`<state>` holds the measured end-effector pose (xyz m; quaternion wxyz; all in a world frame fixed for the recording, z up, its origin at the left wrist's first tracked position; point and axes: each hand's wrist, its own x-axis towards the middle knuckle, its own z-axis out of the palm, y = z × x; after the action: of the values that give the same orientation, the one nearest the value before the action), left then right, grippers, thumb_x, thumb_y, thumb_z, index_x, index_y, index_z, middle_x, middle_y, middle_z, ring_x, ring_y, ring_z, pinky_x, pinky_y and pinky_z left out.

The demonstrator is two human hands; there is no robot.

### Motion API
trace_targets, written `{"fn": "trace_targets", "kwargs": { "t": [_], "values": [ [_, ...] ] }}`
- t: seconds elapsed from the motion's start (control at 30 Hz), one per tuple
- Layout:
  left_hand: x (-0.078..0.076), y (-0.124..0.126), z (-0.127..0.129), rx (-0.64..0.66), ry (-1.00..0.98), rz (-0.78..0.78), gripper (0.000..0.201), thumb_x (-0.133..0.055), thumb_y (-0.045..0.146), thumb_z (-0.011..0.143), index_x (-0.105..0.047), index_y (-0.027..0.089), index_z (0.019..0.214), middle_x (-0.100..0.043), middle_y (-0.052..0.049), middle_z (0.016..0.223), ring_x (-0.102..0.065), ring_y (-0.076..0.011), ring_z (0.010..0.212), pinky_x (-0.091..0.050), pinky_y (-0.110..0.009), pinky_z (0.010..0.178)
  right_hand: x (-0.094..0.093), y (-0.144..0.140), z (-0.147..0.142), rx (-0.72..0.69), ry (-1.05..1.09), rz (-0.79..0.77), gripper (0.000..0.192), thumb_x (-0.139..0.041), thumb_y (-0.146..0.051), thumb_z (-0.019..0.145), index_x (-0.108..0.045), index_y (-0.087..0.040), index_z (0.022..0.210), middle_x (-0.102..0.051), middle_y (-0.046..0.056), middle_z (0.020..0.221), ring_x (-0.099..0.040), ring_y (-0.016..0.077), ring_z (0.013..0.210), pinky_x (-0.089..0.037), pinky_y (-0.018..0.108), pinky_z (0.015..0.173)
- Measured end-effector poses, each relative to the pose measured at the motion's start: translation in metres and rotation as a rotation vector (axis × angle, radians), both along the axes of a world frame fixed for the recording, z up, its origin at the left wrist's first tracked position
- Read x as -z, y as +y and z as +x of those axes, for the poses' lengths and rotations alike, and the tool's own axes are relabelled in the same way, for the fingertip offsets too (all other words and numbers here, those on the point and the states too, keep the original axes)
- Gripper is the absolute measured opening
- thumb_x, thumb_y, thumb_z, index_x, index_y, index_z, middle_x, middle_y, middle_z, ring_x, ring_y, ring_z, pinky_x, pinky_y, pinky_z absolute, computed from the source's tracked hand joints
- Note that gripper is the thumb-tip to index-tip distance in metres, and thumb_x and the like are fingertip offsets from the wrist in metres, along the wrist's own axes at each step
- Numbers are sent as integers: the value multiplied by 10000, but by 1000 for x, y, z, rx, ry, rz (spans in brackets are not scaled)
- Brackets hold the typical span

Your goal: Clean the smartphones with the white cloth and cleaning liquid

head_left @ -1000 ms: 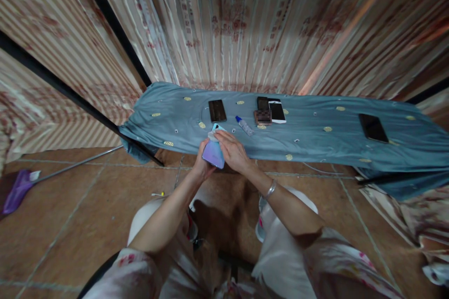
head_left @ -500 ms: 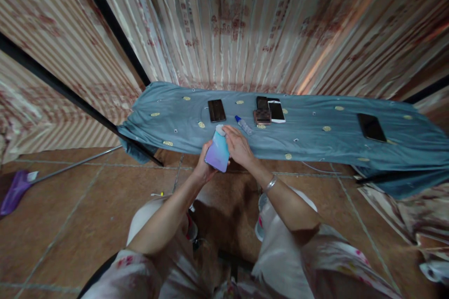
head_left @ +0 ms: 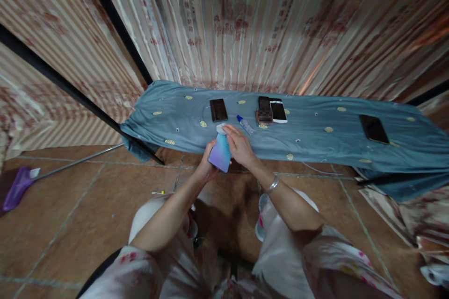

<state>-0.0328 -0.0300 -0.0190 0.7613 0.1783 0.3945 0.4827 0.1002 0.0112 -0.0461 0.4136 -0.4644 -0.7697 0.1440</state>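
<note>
My left hand (head_left: 207,164) is closed round the lower left side of a smartphone (head_left: 220,154) with a blue-to-purple back, which faces up. At the phone's far end, my right hand (head_left: 239,144) pinches a small white pad (head_left: 221,128) and presses it to the phone. Just beyond my hands, a clear bottle with a blue cap (head_left: 245,124) lies on the blue cloth (head_left: 308,145). A dark phone (head_left: 219,110) rests behind the pad. The pad's exact material cannot be made out.
A white-framed phone (head_left: 278,111) lies beside a dark object (head_left: 264,103) and a blurred brown item (head_left: 264,117). Farther right is a black phone (head_left: 374,129). Black poles (head_left: 70,91) slant at left; a purple broom (head_left: 18,189) lies on the tiled floor.
The pad and my right fingers stay at the phone's far end with barely any shift. The whole view has drifted slightly; nothing was picked up or let go.
</note>
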Motion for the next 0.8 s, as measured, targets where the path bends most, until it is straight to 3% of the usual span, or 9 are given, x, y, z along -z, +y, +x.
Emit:
{"fn": "trace_targets", "kwargs": {
  "t": [0.2,0.37,0.53,0.67,0.8],
  "values": [
    [-2,3,-1,-115,-31,-5,257,-457,364,910,-581,173,792,-620,13,611,-566,-114,523,-492,-217,543,-3,-14,-9,-101,-12,20,455,-342,-181,947,-552,-188,1350,-545,95,1421,-463,200,1353,-353,435,1166],
    [3,0,4,-2,68,-8,283,-403,382,930,-594,182,871,-637,4,642,-591,-141,541,-516,-257,524,-6,-7,-1,-39,-44,4,463,-346,-154,930,-554,-175,1343,-537,105,1427,-457,209,1357,-353,447,1165],
    [11,0,4,25,121,21,311,-458,444,922,-616,183,984,-673,-8,727,-623,-146,582,-537,-266,546,-8,-6,2,-49,-76,12,504,-361,-77,870,-566,-156,1324,-526,114,1435,-423,211,1377,-338,458,1174],
    [12,5,4,-1,30,61,364,-413,424,962,-639,170,1091,-725,-40,860,-694,-170,800,-565,-281,746,-8,-13,-6,-123,-96,23,487,-362,-80,875,-580,-153,1303,-555,113,1403,-416,208,1382,-319,461,1189],
    [5,6,6,-93,-81,69,342,-438,377,965,-664,145,1077,-730,-68,1041,-647,-175,1101,-482,-262,976,-8,-21,-13,-180,-111,48,480,-366,-98,878,-566,-98,1314,-553,145,1396,-417,233,1383,-327,438,1192]
  ]
}}
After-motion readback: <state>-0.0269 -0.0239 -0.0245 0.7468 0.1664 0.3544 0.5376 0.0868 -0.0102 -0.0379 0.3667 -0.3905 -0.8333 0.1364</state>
